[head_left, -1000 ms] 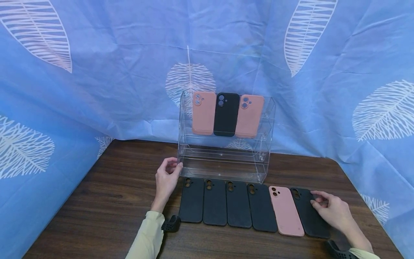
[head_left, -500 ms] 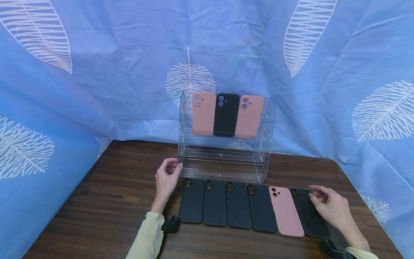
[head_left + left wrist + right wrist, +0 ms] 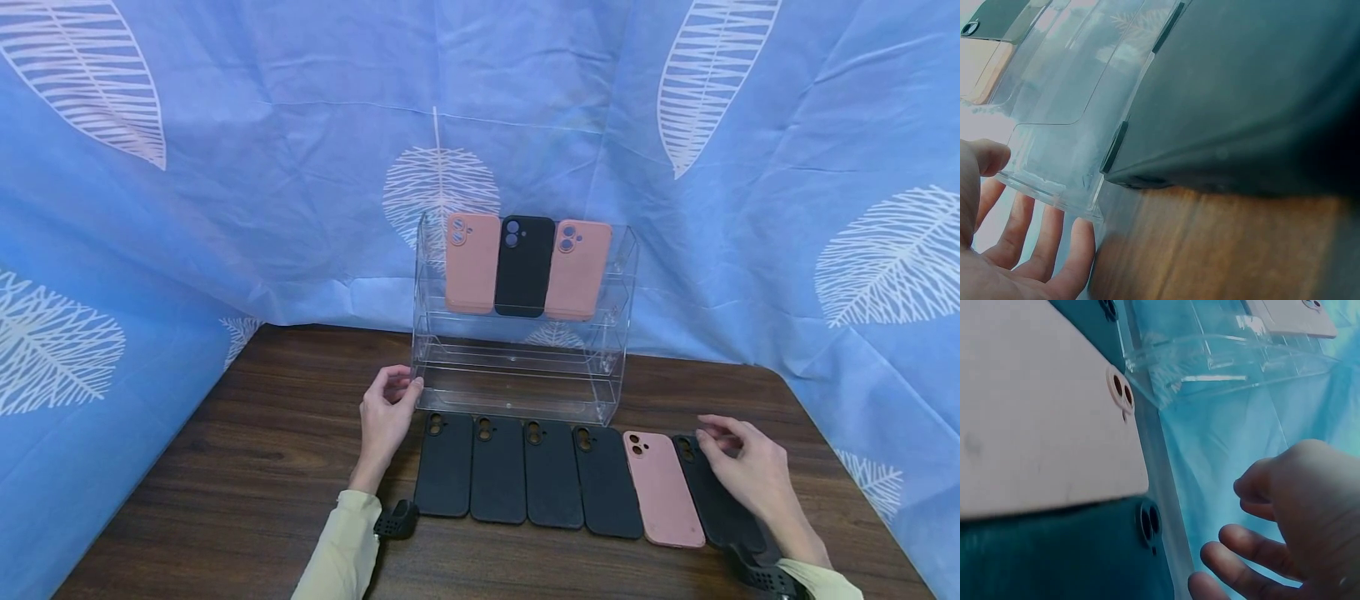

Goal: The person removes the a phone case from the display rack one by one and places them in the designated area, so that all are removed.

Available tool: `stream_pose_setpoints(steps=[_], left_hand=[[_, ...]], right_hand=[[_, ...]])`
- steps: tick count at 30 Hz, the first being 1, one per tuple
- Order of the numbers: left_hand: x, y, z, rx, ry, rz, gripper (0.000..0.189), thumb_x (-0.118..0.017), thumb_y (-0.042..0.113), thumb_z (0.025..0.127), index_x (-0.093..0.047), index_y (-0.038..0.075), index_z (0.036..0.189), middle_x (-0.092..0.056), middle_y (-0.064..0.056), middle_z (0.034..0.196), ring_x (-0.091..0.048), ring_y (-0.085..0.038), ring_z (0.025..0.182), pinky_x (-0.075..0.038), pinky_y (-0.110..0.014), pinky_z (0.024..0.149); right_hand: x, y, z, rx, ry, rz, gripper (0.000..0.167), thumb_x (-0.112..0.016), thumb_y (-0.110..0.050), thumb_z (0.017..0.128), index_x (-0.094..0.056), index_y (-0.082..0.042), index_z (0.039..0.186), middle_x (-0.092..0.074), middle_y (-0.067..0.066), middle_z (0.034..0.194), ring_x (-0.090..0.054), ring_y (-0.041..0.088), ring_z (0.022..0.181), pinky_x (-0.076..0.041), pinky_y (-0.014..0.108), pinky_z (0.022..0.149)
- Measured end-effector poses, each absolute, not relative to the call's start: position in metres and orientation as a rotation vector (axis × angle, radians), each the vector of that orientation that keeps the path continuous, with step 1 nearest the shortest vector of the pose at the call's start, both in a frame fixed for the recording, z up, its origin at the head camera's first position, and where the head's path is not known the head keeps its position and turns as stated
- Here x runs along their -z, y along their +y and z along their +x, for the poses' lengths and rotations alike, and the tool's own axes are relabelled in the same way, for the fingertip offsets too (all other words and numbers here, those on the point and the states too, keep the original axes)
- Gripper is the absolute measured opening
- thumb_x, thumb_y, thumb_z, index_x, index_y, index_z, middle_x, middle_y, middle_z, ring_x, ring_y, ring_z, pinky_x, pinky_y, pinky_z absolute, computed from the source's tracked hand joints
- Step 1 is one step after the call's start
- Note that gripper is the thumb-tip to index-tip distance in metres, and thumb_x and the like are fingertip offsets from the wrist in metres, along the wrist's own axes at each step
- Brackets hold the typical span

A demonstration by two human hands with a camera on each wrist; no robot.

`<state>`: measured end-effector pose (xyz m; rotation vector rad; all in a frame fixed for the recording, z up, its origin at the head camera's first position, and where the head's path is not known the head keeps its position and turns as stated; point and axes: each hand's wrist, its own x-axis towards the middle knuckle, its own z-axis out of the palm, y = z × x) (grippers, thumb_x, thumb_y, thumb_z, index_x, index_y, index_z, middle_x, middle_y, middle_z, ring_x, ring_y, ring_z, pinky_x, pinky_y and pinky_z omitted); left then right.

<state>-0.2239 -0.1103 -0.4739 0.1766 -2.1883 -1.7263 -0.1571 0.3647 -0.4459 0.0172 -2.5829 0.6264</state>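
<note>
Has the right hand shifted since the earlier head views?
Yes: in the head view, the right hand has moved left and slightly forward, nearer the pink phone case lying flat, which has stayed put.

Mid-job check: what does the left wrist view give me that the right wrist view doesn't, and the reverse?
Only the left wrist: the left hand gripping the clear stand at its side, and a black case in the stand.
Only the right wrist: the right hand, holding nothing, and the pink case lying flat.
Both: the stand, a pink case in it and a black case lying flat.
</note>
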Motion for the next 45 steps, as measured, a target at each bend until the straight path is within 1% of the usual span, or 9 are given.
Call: stream_pose_setpoints(steps=[5, 12, 19, 25, 29, 35, 38, 42, 45], left_hand=[[0.474, -0.110, -0.224, 1.723, -2.188, 0.171, 0.022, -0.071, 0.025, 0.096, -0.068, 0.013, 0.114, -0.072, -0.011, 0.111, -0.069, -0.027, 0.100, -0.054, -0.033, 0.085], [0.472, -0.110, -0.225, 1.719, -2.187, 0.174, 0.023, -0.072, 0.026, 0.096, -0.068, 0.013, 0.114, -0.072, -0.010, 0.111, -0.069, -0.027, 0.100, -0.055, -0.034, 0.087], [0.472, -0.109, -0.226, 1.731, -2.167, 0.161, 0.023, -0.072, 0.024, 0.096, -0.068, 0.012, 0.114, -0.071, -0.011, 0.110, -0.069, -0.026, 0.099, -0.055, -0.034, 0.089], [0.472, -0.110, -0.227, 1.730, -2.165, 0.158, 0.023, -0.072, 0.025, 0.096, -0.068, 0.012, 0.114, -0.071, -0.011, 0.111, -0.069, -0.026, 0.099, -0.054, -0.033, 0.088], [0.471, -0.111, -0.226, 1.731, -2.190, 0.167, 0.024, -0.071, 0.027, 0.097, -0.067, 0.013, 0.116, -0.071, -0.011, 0.113, -0.069, -0.027, 0.100, -0.054, -0.033, 0.087], [0.469, -0.112, -0.223, 1.725, -2.226, 0.179, 0.026, -0.071, 0.028, 0.097, -0.067, 0.013, 0.118, -0.071, -0.011, 0.116, -0.069, -0.028, 0.101, -0.055, -0.030, 0.081], [0.468, -0.112, -0.222, 1.723, -2.235, 0.182, 0.027, -0.071, 0.028, 0.097, -0.067, 0.012, 0.118, -0.071, -0.011, 0.117, -0.070, -0.028, 0.102, -0.056, -0.031, 0.082], [0.468, -0.113, -0.222, 1.716, -2.232, 0.176, 0.027, -0.071, 0.028, 0.097, -0.068, 0.012, 0.118, -0.071, -0.011, 0.117, -0.070, -0.027, 0.103, -0.056, -0.032, 0.085], [0.466, -0.114, -0.222, 1.717, -2.212, 0.156, 0.025, -0.072, 0.027, 0.097, -0.069, 0.013, 0.118, -0.072, -0.009, 0.114, -0.070, -0.026, 0.101, -0.054, -0.030, 0.083]], right_hand=[[0.443, 0.354, -0.162, -0.657, -2.555, 0.025, 0.022, -0.075, -0.011, 0.089, -0.076, -0.006, 0.111, -0.072, 0.008, 0.089, -0.046, -0.021, 0.075, -0.038, 0.008, 0.063], [0.440, 0.341, -0.168, -0.673, -2.548, 0.027, 0.021, -0.073, -0.012, 0.091, -0.075, -0.006, 0.111, -0.072, 0.009, 0.090, -0.060, -0.001, 0.075, -0.040, 0.008, 0.061], [0.438, 0.331, -0.173, -0.709, -2.517, 0.060, 0.021, -0.073, -0.012, 0.091, -0.075, -0.006, 0.111, -0.072, 0.010, 0.091, -0.047, -0.019, 0.078, -0.040, 0.008, 0.062], [0.435, 0.318, -0.179, -0.745, -2.518, 0.040, 0.023, -0.070, -0.017, 0.095, -0.074, -0.008, 0.115, -0.072, 0.009, 0.094, -0.048, -0.017, 0.079, -0.041, 0.015, 0.060], [0.434, 0.308, -0.184, -0.781, -2.496, 0.024, 0.024, -0.068, -0.020, 0.096, -0.074, -0.009, 0.117, -0.073, 0.010, 0.097, -0.047, -0.019, 0.080, -0.041, 0.013, 0.061], [0.428, 0.291, -0.195, -0.875, -2.426, 0.002, 0.026, -0.068, -0.022, 0.097, -0.073, -0.011, 0.120, -0.074, 0.009, 0.099, -0.047, -0.025, 0.079, -0.042, 0.006, 0.062], [0.426, 0.284, -0.201, -0.930, -2.390, -0.018, 0.027, -0.068, -0.023, 0.098, -0.072, -0.012, 0.121, -0.074, 0.009, 0.100, -0.048, -0.024, 0.080, -0.042, 0.003, 0.064], [0.421, 0.275, -0.209, -1.004, -2.333, -0.034, 0.027, -0.067, -0.024, 0.098, -0.072, -0.011, 0.121, -0.073, 0.010, 0.103, -0.051, -0.023, 0.080, -0.042, 0.002, 0.066], [0.417, 0.269, -0.214, -1.034, -2.297, -0.041, 0.027, -0.067, -0.025, 0.098, -0.073, -0.012, 0.121, -0.074, 0.011, 0.103, -0.052, -0.022, 0.079, -0.042, 0.004, 0.064]])
